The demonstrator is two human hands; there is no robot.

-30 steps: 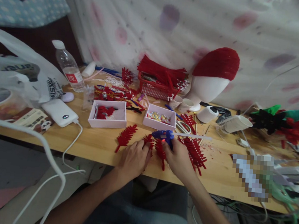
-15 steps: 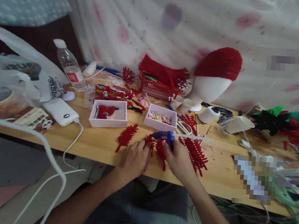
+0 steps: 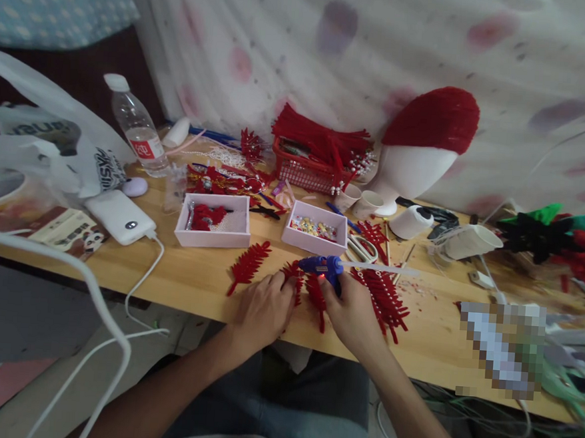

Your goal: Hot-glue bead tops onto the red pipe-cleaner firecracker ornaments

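My right hand (image 3: 354,307) is wrapped round the handle of a blue hot glue gun (image 3: 322,266), whose small light glows red. A long pale glue stick (image 3: 379,268) sticks out of its back. The gun's nozzle points left, over a red chenille leaf (image 3: 293,272). My left hand (image 3: 269,304) is closed on that leaf at the table; its fingertips and the leaf's lower part are partly hidden. Another red leaf (image 3: 249,268) lies to the left, and one more (image 3: 316,297) lies between my hands. Beyond my right hand are several red leaves with white beads (image 3: 387,302).
Two white boxes (image 3: 213,240) with beads and trimmings stand just behind my hands. Scissors (image 3: 363,249), paper cups (image 3: 368,204), a red basket (image 3: 308,175) and a foam head with a red cap (image 3: 413,171) are farther back. A power bank (image 3: 119,217) and bottle (image 3: 145,145) stand left.
The view has shifted slightly. Both hands, the glue gun and the leaf keep nearly the same places.
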